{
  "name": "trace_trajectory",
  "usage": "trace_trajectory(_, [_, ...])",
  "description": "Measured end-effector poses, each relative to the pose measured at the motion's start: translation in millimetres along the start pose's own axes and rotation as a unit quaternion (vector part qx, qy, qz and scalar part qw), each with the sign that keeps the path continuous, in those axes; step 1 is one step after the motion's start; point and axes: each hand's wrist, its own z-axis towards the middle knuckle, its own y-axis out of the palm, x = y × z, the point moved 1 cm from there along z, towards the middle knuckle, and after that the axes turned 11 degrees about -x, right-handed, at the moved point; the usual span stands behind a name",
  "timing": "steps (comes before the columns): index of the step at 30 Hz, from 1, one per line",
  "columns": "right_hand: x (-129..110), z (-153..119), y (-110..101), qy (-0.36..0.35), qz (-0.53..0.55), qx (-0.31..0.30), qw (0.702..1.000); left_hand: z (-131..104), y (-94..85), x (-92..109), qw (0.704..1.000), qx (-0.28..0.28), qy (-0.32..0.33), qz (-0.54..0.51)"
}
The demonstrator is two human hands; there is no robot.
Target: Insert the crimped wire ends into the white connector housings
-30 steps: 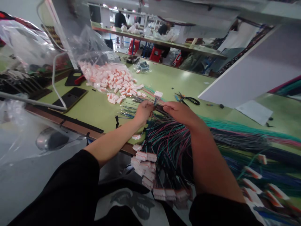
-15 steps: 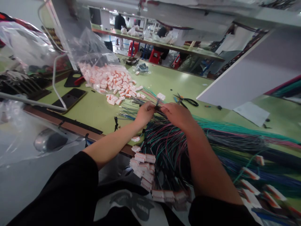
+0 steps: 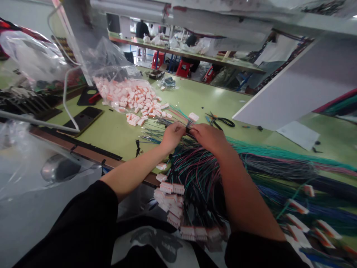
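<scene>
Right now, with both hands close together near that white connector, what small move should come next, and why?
I'd probably have the left hand and right hand press the dark piece snug against the wires: both hands meet at it, just short of the white connector, and whether it sits tight is too small to tell.

My workshop, seen over a green-topped workbench [image 3: 119, 136]
Beyond it I see a long bench [image 3: 242, 64] and red stools [image 3: 182, 70]; a white panel [image 3: 290, 83] slants at my right.
</scene>
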Motion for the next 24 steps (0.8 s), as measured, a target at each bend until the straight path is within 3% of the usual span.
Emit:
trace_trajectory(6, [2.5, 15.9, 13.4, -0.099, 0.083, 0.067, 0.989, 2.2, -3.5, 3.4, 0.987, -0.033, -0.087, -0.13])
trace_trajectory(11, [-2.0, 16.1, 22.8, -0.101, 0.119, 0.167, 0.973, 2.9, -8.4, 3.9, 0.958, -0.087, -0.136, -0.237])
trace_trajectory(16, [-4.6, 15.6, 32.9, -0.144, 0.289, 0.244, 0.914, 3.7, -12.4, 5.4, 0.928, -0.14, -0.185, -0.293])
trace_trajectory(20, [-7.7, 18.9, 38.1, -0.141, 0.451, 0.222, 0.853, 5.5, -14.2, 7.4, 0.908, -0.194, -0.202, -0.311])
trace_trajectory(24, [-6.7, 22.3, 36.4, -0.151, 0.581, 0.138, 0.788, 7.2, -13.1, 5.5, 0.918, -0.174, -0.174, -0.311])
